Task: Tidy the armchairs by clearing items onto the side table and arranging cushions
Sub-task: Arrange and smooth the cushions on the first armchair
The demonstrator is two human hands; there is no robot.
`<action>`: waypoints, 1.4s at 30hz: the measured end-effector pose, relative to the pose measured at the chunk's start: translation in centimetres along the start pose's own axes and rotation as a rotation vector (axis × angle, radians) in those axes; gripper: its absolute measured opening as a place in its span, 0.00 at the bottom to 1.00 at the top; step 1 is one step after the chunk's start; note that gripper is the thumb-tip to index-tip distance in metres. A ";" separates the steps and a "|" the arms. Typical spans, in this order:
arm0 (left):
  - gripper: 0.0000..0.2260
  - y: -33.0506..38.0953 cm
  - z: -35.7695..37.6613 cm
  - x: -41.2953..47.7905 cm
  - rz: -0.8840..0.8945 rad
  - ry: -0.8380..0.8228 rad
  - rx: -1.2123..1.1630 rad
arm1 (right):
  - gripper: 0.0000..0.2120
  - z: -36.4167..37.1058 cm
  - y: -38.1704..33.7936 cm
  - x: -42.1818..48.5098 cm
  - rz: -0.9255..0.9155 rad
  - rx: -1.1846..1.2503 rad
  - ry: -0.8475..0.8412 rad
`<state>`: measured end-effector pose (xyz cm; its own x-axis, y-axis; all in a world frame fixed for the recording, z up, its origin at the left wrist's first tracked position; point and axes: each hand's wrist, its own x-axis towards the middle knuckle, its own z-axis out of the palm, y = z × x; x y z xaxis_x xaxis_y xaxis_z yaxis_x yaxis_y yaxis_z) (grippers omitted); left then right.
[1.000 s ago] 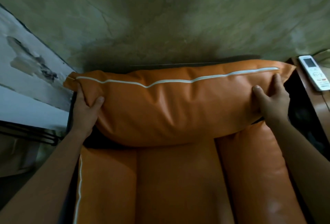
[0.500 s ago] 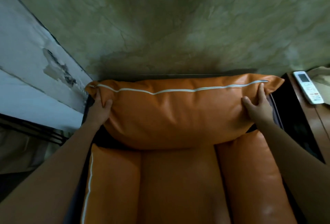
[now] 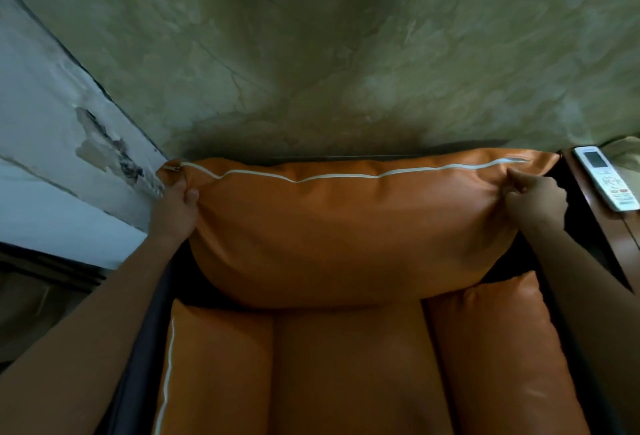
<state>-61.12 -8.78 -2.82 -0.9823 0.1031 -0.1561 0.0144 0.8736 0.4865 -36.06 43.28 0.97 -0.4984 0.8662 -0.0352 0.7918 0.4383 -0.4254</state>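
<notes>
Orange back cushion (image 3: 346, 233) stands mid-frame on the armchair (image 3: 346, 382) as your left hand (image 3: 176, 207) and right hand (image 3: 535, 199) grip its upper corners.

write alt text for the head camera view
Left hand and right hand grip the top corners of an orange back cushion standing in an armchair. A white remote lies on the side table at right.

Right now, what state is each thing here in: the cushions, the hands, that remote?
Back cushion: upright against the chair back, held at both top corners.
Left hand: grips the cushion's top left corner.
Right hand: pinches its top right corner.
Seat cushion: lies flat, untouched.
Remote control: lies face up on the side table, untouched.
Wall paint: peeling at the left.
</notes>
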 end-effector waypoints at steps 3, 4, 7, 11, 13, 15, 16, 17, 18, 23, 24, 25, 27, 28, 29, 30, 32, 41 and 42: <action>0.23 0.2 1.0 0.7 -0.024 -0.086 -0.072 | 0.20 1.6 -0.6 0.0 -0.016 -0.030 -0.065; 0.25 0.0 1.4 0.6 -0.049 -0.120 -0.117 | 0.21 1.9 -0.6 -0.1 -0.022 -0.045 -0.096; 0.32 -0.3 2.3 -1.6 -0.151 -0.114 -0.286 | 0.27 2.9 -0.5 -2.0 -0.014 0.016 -0.097; 0.37 1.8 4.1 -9.1 0.074 0.180 -0.072 | 0.34 4.9 -1.5 -9.2 -0.258 -0.061 0.109; 0.35 3.7 6.4 -11.8 0.255 0.088 0.111 | 0.35 7.2 -3.0 -13.3 -0.508 -0.111 -0.005; 0.34 5.3 9.1 -12.2 0.341 -0.011 0.277 | 0.33 10.0 -4.2 -15.3 -0.693 -0.205 -0.117; 0.34 6.0 9.8 -11.6 0.344 -0.035 0.317 | 0.33 11.2 -4.6 -15.3 -0.726 -0.239 -0.147; 0.34 6.4 10.2 -10.6 0.332 -0.046 0.345 | 0.32 12.0 -4.9 -14.7 -0.736 -0.263 -0.158; 0.34 6.4 10.3 -9.4 0.324 -0.051 0.367 | 0.32 12.4 -5.1 -13.6 -0.742 -0.287 -0.163; 0.34 3.5 7.8 -4.1 0.299 -0.089 0.434 | 0.31 11.0 -3.8 -7.5 -0.705 -0.366 -0.123; 0.34 3.1 7.1 -3.6 0.295 -0.121 0.440 | 0.31 10.4 -3.4 -6.7 -0.660 -0.374 -0.111; 0.34 3.0 6.5 -3.4 0.285 -0.151 0.445 | 0.31 9.8 -3.3 -6.2 -0.606 -0.385 -0.105; 0.34 4.0 6.1 -3.3 0.243 -0.172 0.412 | 0.32 8.9 -4.4 -5.9 -0.492 -0.368 -0.115; 0.33 5.1 6.2 -3.6 0.246 -0.154 0.379 | 0.32 8.8 -5.5 -6.3 -0.481 -0.339 -0.115; 0.32 6.7 6.6 -4.0 0.293 -0.128 0.352 | 0.31 9.0 -6.8 -7.0 -0.530 -0.309 -0.113; 0.31 8.5 7.3 -4.5 0.370 -0.122 0.339 | 0.30 9.5 -8.3 -7.9 -0.617 -0.279 -0.124; 0.30 12.0 9.3 -5.8 0.541 -0.205 0.364 | 0.29 10.8 -10.7 -9.8 -0.770 -0.225 -0.204; 0.32 4.7 5.9 -2.1 0.483 -0.175 0.516 | 0.31 9.8 -5.9 -5.5 -0.694 -0.400 -0.243; 0.34 3.0 4.5 -1.1 0.410 -0.171 0.512 | 0.31 9.0 -5.1 -4.5 -0.647 -0.414 -0.217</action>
<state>-59.17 -4.11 -5.11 -0.8357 0.5115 -0.1998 0.5078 0.8584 0.0734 -41.06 35.00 -4.83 -0.9278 0.3622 -0.0889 0.3675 0.9285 -0.0530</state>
